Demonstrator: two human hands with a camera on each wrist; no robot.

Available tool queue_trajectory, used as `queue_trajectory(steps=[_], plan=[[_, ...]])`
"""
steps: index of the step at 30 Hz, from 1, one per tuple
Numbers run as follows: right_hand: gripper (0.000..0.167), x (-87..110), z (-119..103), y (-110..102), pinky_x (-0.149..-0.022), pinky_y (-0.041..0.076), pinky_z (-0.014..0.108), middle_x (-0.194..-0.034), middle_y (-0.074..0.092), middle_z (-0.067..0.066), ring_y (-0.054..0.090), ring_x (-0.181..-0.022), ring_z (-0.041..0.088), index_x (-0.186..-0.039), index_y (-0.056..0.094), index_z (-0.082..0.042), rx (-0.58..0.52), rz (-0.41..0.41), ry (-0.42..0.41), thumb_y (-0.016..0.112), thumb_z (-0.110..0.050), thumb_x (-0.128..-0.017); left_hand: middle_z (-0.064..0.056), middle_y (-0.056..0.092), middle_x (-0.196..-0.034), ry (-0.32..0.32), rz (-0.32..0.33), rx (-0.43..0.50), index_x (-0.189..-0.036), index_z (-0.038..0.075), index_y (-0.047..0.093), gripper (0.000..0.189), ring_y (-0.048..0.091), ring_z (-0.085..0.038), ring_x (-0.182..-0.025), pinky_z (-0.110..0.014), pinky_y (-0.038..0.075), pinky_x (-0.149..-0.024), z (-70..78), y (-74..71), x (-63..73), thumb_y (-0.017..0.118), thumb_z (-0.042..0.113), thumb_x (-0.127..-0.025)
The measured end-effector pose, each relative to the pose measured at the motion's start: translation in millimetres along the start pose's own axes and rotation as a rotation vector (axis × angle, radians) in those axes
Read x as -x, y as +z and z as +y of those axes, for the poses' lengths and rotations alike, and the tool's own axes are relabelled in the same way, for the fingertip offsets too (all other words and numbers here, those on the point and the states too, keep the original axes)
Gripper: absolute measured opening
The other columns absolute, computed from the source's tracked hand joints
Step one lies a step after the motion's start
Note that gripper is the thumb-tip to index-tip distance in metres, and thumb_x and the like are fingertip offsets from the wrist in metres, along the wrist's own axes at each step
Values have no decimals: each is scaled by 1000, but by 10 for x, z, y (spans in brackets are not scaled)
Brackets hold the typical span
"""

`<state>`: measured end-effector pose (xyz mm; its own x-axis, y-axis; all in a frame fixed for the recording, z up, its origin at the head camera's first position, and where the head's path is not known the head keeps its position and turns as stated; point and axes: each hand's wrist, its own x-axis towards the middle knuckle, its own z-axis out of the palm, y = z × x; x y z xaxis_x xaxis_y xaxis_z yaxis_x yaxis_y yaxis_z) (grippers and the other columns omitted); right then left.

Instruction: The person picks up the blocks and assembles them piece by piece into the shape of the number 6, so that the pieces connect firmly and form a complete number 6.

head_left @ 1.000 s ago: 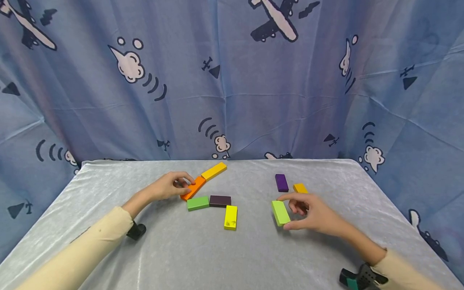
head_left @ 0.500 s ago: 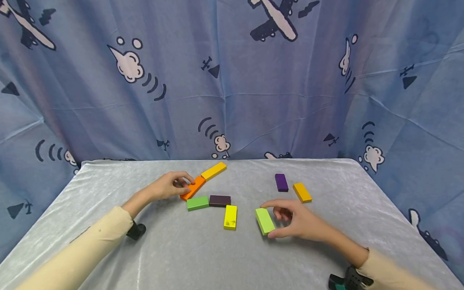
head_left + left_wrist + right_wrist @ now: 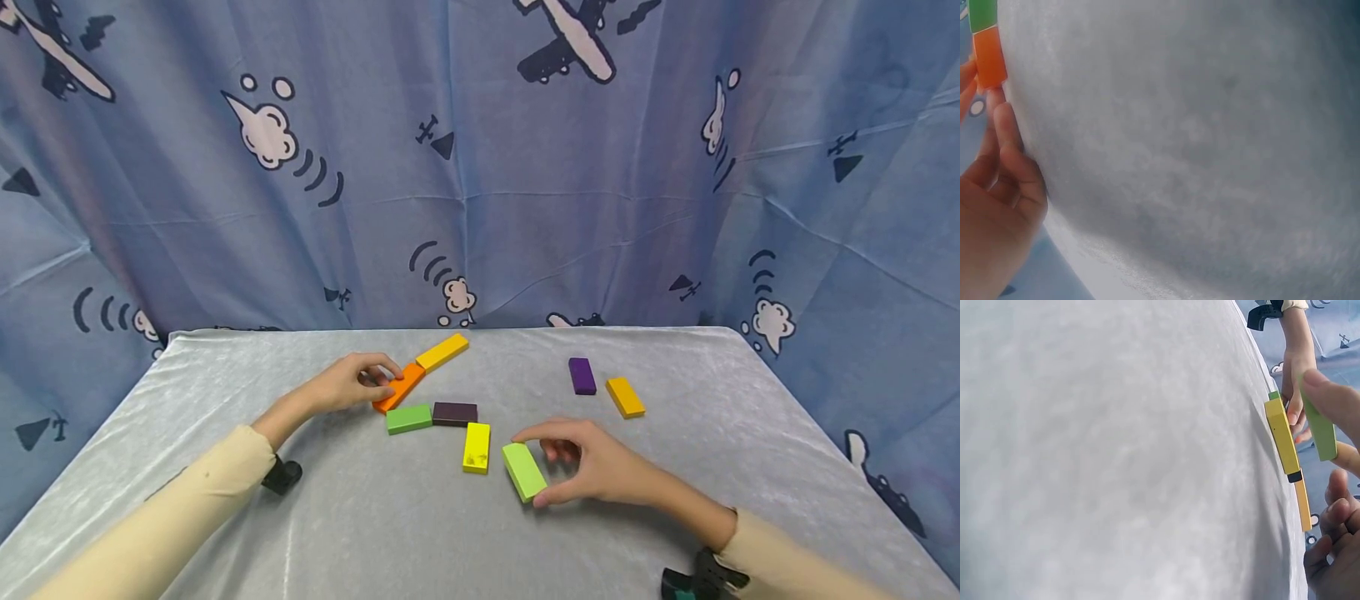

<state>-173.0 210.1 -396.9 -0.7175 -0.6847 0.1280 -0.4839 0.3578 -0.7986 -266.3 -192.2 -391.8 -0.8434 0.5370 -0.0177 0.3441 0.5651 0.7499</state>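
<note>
My right hand pinches the lime block right of the yellow block, my left hand the orange block farther left.

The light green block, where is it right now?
In the head view, the light green block is a little right of centre, pinched by the right hand; its nearest neighbour, the bright yellow block, is to its left, not touching it.

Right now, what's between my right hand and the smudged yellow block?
The lime block, pinched by your right hand, then bare cloth, in the head view.
</note>
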Motion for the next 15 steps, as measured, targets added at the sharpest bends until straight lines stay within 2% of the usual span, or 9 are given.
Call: queue_trajectory(steps=[9, 15], plan=[[61, -106, -79, 45, -66, 40, 33, -86, 53, 12, 49, -80, 25, -131, 69, -22, 7, -43, -47, 91, -39, -76, -7, 69, -100, 0, 1, -3, -118, 4, 69, 22, 66, -23, -88, -37, 54, -76, -22, -2, -6, 70, 4, -96], [61, -215, -107, 80, -68, 39, 31, -89, 53, 12, 48, -82, 23, -132, 69, -28, 35, -98, -28, 90, -42, -76, -7, 70, -99, 1, 2, -6, -118, 5, 69, 22, 66, -23, -88, -36, 54, -76, -23, 1, -4, 70, 5, -96]])
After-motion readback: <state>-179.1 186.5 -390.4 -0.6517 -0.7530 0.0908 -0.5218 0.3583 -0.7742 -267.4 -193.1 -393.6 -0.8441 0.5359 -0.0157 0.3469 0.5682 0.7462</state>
